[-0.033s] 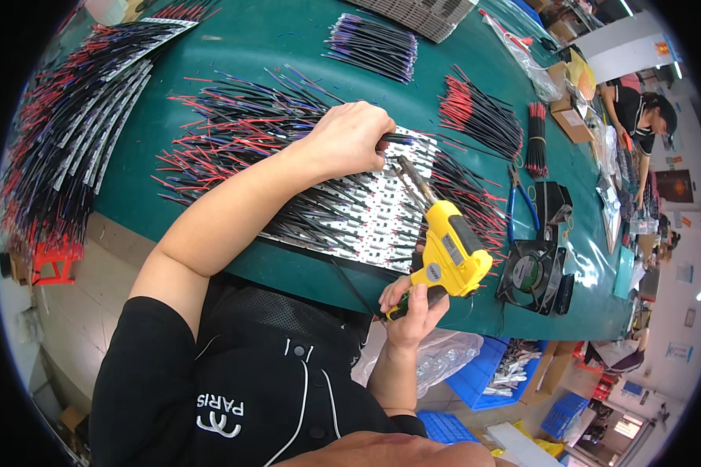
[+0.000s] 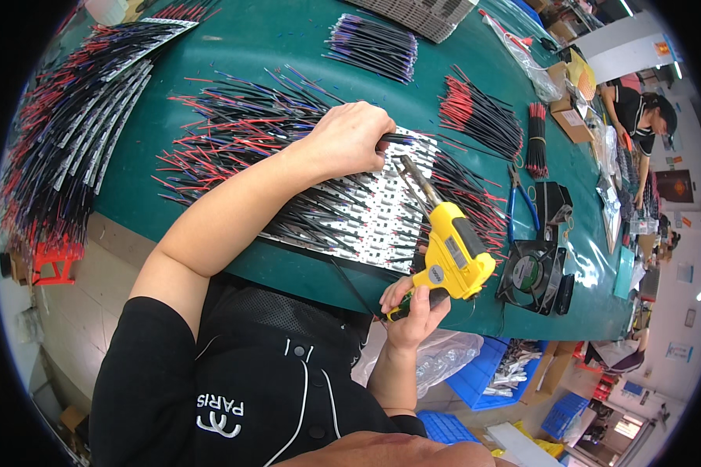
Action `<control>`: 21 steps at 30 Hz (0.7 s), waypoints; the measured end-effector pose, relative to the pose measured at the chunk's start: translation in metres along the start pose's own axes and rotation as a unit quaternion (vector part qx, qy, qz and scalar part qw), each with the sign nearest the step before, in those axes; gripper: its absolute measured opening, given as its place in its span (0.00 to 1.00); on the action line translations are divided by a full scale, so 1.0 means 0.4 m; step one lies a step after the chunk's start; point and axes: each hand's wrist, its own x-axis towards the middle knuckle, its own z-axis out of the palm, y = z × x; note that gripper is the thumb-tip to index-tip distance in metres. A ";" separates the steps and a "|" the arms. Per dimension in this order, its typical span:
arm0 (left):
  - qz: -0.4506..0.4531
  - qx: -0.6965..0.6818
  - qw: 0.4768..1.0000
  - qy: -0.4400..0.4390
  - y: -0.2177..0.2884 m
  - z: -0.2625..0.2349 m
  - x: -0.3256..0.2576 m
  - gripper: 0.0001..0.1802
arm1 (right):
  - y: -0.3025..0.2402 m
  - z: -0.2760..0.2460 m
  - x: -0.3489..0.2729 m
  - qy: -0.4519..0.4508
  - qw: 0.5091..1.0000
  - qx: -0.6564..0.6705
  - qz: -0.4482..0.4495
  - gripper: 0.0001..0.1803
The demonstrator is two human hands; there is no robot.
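My right hand point(image 2: 413, 315) grips the handle of a yellow and black soldering gun point(image 2: 456, 249). Its metal tip reaches over a white circuit board panel point(image 2: 374, 222), close to my left hand point(image 2: 350, 136). The left fingers are pinched on thin black wires point(image 2: 401, 139), whose ends poke out to the right above the panel; the fingertips are partly hidden. Rows of black wires with red and blue ends point(image 2: 234, 148) fan out left of the panel, partly under my left forearm. More red-tipped wires point(image 2: 475, 202) extend from its right side.
Finished-looking wired panels point(image 2: 93, 117) overhang the table's left edge. Loose wire bundles point(image 2: 371, 47) lie at the back, beside red-ended ones point(image 2: 481, 113). Blue-handled pliers point(image 2: 522, 198) and a black fan point(image 2: 531, 272) sit to the right. A blue bin point(image 2: 483, 377) stands below; a co-worker point(image 2: 639, 117) bends farther off.
The soldering gun has shifted very slightly to the right, its tip a little farther from the left fingers. My left hand stays in place.
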 end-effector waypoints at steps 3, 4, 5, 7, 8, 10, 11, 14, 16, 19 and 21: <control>0.002 0.004 1.000 -0.003 -0.005 -0.003 0.006 0.08 | 0.004 -0.001 0.005 0.018 0.999 0.020 -0.038 0.29; 0.003 -0.001 1.000 -0.004 -0.007 -0.004 0.005 0.08 | 0.004 -0.002 0.006 0.018 0.999 0.021 -0.038 0.29; 0.003 -0.001 1.000 -0.004 -0.008 -0.004 0.003 0.08 | 0.002 -0.002 0.007 0.015 0.999 0.021 -0.039 0.29; 0.002 -0.018 1.000 0.000 -0.009 -0.003 0.002 0.09 | 0.000 -0.003 0.007 0.013 0.999 0.022 -0.041 0.29; 0.003 -0.019 1.000 0.000 -0.008 -0.004 0.002 0.09 | 0.000 -0.003 0.007 0.016 0.999 0.018 -0.037 0.29; 0.002 -0.024 0.999 -0.023 -0.006 -0.008 0.006 0.10 | -0.001 -0.005 0.005 0.019 0.999 0.014 -0.034 0.29; 0.003 -0.024 0.999 -0.023 -0.013 -0.007 0.007 0.10 | -0.001 -0.007 0.004 0.015 0.999 0.015 -0.034 0.29; 0.045 -0.066 0.994 -0.068 -0.050 -0.031 0.007 0.11 | -0.005 -0.010 0.001 0.008 0.999 0.023 -0.036 0.29; 0.073 -0.082 0.994 0.017 -0.055 -0.047 0.003 0.09 | -0.008 -0.013 0.001 0.006 0.999 0.028 -0.038 0.29; 0.074 -0.090 0.969 0.218 -0.020 -0.106 0.004 0.07 | -0.011 -0.020 -0.003 0.014 0.999 0.030 -0.040 0.29; 0.040 -0.080 0.972 0.219 0.023 -0.120 -0.016 0.07 | -0.007 -0.029 -0.007 0.028 0.998 0.027 -0.041 0.30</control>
